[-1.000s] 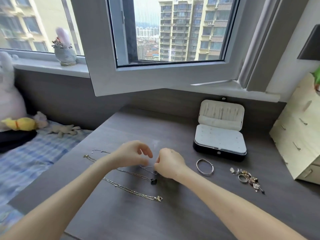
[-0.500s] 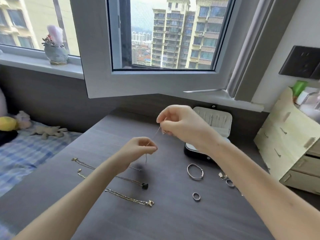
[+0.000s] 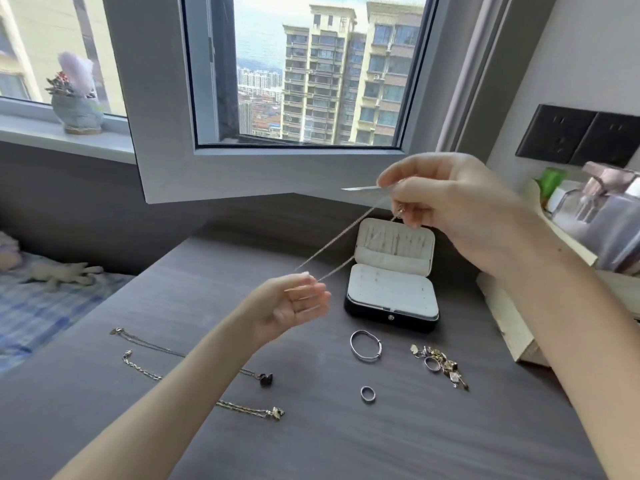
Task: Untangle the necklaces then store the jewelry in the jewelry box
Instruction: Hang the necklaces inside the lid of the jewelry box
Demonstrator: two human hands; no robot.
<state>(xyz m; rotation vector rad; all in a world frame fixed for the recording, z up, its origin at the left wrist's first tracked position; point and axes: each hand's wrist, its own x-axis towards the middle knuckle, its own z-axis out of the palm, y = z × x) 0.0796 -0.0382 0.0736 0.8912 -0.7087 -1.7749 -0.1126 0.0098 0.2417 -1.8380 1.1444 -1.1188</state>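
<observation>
A thin silver necklace is stretched in the air between my hands. My right hand pinches its upper end above the jewelry box, which stands open on the dark desk. My left hand holds the lower end, palm up, to the left of the box. Two more necklaces lie on the desk under my left forearm: one with a black pendant and a gold chain.
A silver bangle, a small ring and a pile of small jewelry lie in front of the box. A wooden drawer unit stands at the right. An open window sash hangs over the desk's far edge. A bed is at left.
Both hands rose from the desk with the thin silver necklace. My right hand moved up and right, pulling the chain taut and off the desk.
</observation>
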